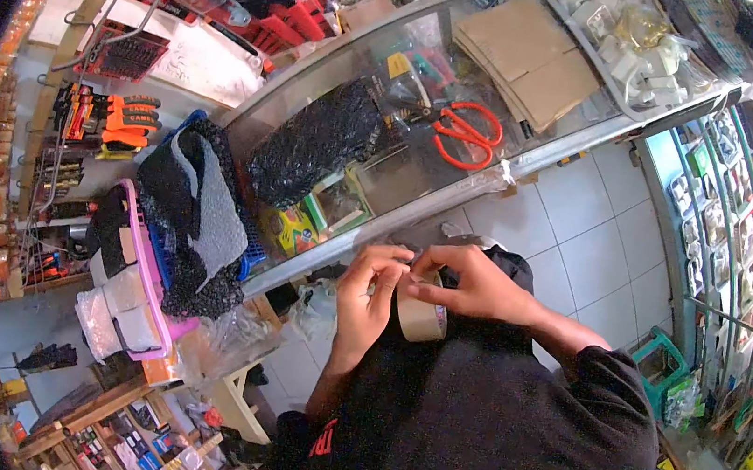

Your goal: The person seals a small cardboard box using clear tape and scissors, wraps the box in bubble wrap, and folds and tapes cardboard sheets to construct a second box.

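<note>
A roll of brown tape [422, 321] is held in front of the black shirt, below the glass counter's edge. My right hand [464, 283] has its fingers bent at the upper rim of the roll, with thumb and fingertips pressed on the tape. Just beside it, my left hand [369, 295] pinches at the roll's upper left edge, its fingertips close to the right ones. What the left fingertips hold is too small to make out. On the glass counter [402, 182] lie red-handled scissors [467, 135] and a black plastic-wrapped bundle [318, 140].
Flat brown cardboard sheets [527, 61] lie at the counter's far right. A pink basket [146, 273] and black bubble wrap [200, 213] are at the left. Beyond the counter are floor tiles [573, 203], a green stool [661, 364] and stocked shelves [735, 223].
</note>
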